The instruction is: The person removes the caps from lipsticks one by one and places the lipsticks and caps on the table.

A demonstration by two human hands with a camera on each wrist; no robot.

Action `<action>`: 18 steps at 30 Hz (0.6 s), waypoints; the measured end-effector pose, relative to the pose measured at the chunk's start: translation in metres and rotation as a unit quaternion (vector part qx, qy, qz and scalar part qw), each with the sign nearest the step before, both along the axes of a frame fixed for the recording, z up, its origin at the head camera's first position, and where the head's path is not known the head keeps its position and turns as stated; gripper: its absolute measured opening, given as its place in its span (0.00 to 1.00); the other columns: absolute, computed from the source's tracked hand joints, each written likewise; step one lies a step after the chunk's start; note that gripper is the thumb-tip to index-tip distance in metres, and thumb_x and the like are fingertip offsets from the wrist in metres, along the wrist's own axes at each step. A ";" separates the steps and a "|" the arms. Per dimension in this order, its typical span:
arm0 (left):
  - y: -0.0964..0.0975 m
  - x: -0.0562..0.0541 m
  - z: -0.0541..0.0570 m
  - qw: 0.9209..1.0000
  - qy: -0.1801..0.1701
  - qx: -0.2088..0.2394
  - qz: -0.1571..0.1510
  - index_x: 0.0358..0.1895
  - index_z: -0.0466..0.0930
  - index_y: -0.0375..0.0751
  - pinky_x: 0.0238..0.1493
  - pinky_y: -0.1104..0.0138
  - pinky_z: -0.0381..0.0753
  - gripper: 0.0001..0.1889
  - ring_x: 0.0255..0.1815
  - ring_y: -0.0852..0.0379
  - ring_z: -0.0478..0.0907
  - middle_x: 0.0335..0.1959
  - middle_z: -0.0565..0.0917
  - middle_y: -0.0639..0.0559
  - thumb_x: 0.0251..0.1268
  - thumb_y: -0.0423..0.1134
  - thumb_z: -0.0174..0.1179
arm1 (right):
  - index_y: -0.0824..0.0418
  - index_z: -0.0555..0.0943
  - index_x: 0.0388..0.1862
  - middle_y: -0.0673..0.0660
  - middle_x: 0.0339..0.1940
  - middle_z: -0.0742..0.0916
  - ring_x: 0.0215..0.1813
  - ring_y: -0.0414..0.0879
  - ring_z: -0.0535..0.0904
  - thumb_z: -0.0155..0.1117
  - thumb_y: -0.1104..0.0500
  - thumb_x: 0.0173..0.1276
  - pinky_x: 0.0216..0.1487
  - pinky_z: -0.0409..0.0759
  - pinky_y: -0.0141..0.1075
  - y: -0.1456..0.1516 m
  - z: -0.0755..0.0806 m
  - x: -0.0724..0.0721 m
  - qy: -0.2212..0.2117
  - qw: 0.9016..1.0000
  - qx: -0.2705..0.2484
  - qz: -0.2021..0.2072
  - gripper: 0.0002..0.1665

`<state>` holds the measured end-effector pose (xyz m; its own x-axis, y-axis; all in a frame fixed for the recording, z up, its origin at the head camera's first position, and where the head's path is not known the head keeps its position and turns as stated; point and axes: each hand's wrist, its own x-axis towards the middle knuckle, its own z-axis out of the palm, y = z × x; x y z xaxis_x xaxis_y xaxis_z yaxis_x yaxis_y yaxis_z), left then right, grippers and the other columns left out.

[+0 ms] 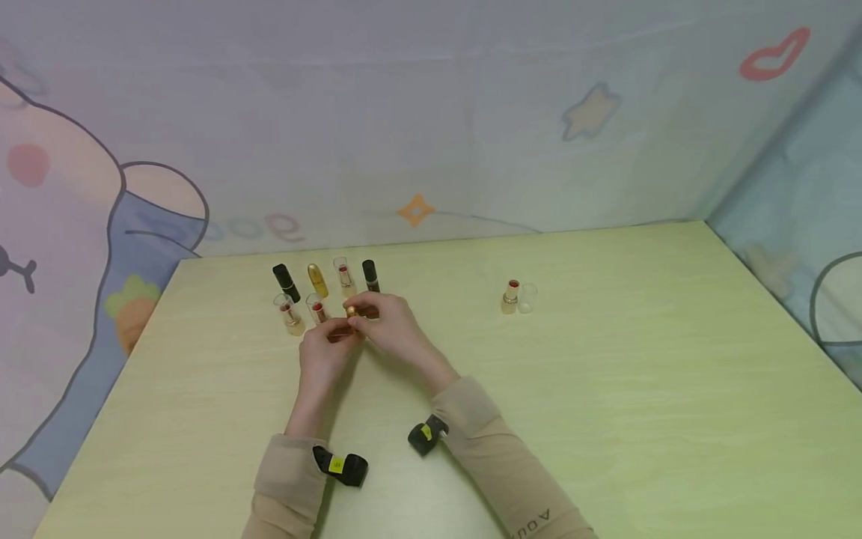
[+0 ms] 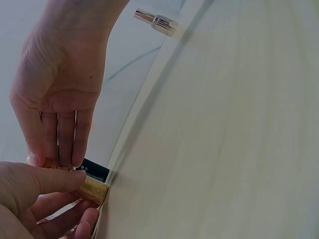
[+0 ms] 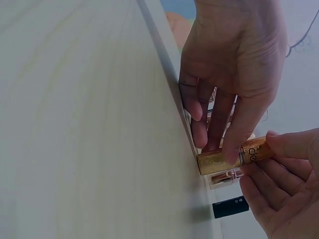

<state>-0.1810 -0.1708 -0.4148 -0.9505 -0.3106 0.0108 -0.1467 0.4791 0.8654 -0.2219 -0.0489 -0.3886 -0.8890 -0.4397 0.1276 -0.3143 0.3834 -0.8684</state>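
Observation:
A gold lipstick tube (image 3: 212, 163) stands upright between both hands, its base at the tabletop. My left hand (image 1: 325, 353) grips the lower part with thumb and fingers. Around the upper part, which carries dark letters in the right wrist view, my right hand (image 1: 396, 327) pinches with thumb and fingertips. Just left of the hands are a red lipstick in a clear cap (image 1: 318, 308), partly hidden by the left hand, and a similar one (image 1: 292, 319). Behind the right hand a black lipstick tube (image 1: 370, 274) stands with its lower end covered.
In the back row stand another black tube (image 1: 286, 283), a gold bullet-shaped lipstick (image 1: 317, 280) and a clear-capped red lipstick (image 1: 346, 278). Farther right, an uncapped red lipstick (image 1: 510, 298) stands beside a clear cap (image 1: 528, 299). A printed cloth wall (image 1: 471, 150) borders the table's back edge.

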 end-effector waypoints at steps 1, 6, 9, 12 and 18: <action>0.000 0.000 0.000 1.000 0.000 0.000 0.000 0.46 0.84 0.32 0.51 0.55 0.78 0.13 0.45 0.43 0.84 0.41 0.87 0.35 0.59 0.35 0.64 | 0.63 0.82 0.52 0.58 0.52 0.87 0.54 0.51 0.84 0.61 0.66 0.67 0.54 0.81 0.37 0.000 0.000 0.000 -0.001 1.000 -0.001 0.000 0.14; 0.001 0.000 0.001 1.000 0.005 0.001 -0.003 0.46 0.84 0.32 0.52 0.55 0.78 0.13 0.45 0.43 0.84 0.42 0.87 0.36 0.58 0.35 0.65 | 0.63 0.81 0.52 0.58 0.52 0.87 0.54 0.51 0.84 0.61 0.65 0.67 0.53 0.81 0.38 0.001 0.001 0.000 -0.002 1.000 -0.002 -0.002 0.15; 0.001 0.000 0.002 1.000 0.005 0.002 -0.008 0.46 0.84 0.32 0.52 0.54 0.78 0.13 0.46 0.42 0.84 0.42 0.87 0.36 0.59 0.34 0.65 | 0.63 0.81 0.52 0.59 0.52 0.87 0.53 0.51 0.84 0.61 0.65 0.67 0.54 0.81 0.39 0.002 0.002 0.001 0.002 1.000 -0.002 -0.002 0.15; 0.001 0.001 0.002 1.000 0.001 0.003 -0.010 0.46 0.85 0.33 0.52 0.55 0.78 0.13 0.46 0.43 0.84 0.43 0.87 0.37 0.59 0.35 0.65 | 0.63 0.81 0.52 0.59 0.52 0.87 0.53 0.51 0.84 0.61 0.65 0.67 0.54 0.81 0.39 0.002 0.002 0.001 0.007 1.000 -0.002 0.000 0.15; 0.001 0.002 0.002 1.000 -0.002 0.005 -0.011 0.46 0.85 0.33 0.52 0.54 0.78 0.13 0.46 0.43 0.84 0.43 0.87 0.37 0.59 0.35 0.65 | 0.63 0.81 0.52 0.59 0.52 0.87 0.53 0.51 0.84 0.61 0.65 0.67 0.55 0.80 0.39 0.003 0.004 0.001 0.002 1.000 -0.001 -0.001 0.15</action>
